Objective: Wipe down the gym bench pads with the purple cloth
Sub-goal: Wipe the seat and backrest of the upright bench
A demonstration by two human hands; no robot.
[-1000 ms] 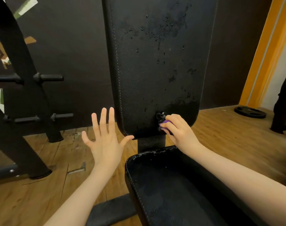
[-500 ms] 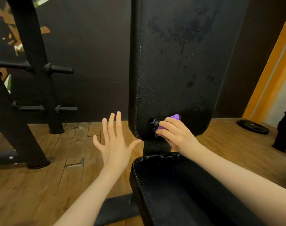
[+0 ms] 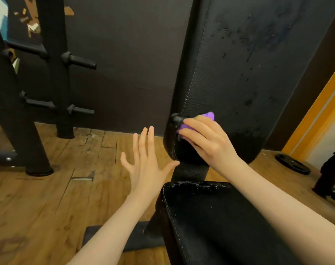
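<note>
The black back pad (image 3: 239,73) of the gym bench stands nearly upright, speckled with marks and worn at its lower end. Below it lies the black seat pad (image 3: 220,222) with a frayed front edge. My right hand (image 3: 206,142) grips the purple cloth (image 3: 208,116) and presses it against the lower left corner of the back pad; only a bit of cloth shows above my fingers. A small black tear or tab (image 3: 177,118) sticks out at the pad's edge by my fingertips. My left hand (image 3: 145,161) hovers with spread fingers to the left of the pad, its thumb near the pad's bottom edge.
A black weight rack (image 3: 54,73) with pegs stands at the left on the wooden floor (image 3: 48,197). A black weight plate (image 3: 293,163) lies on the floor at the right, near an orange wall strip (image 3: 315,119). A dark wall is behind the bench.
My right hand with the cloth has slid left along the bottom of the back pad to its left corner. The view has shifted left and closer. My left hand stays spread.
</note>
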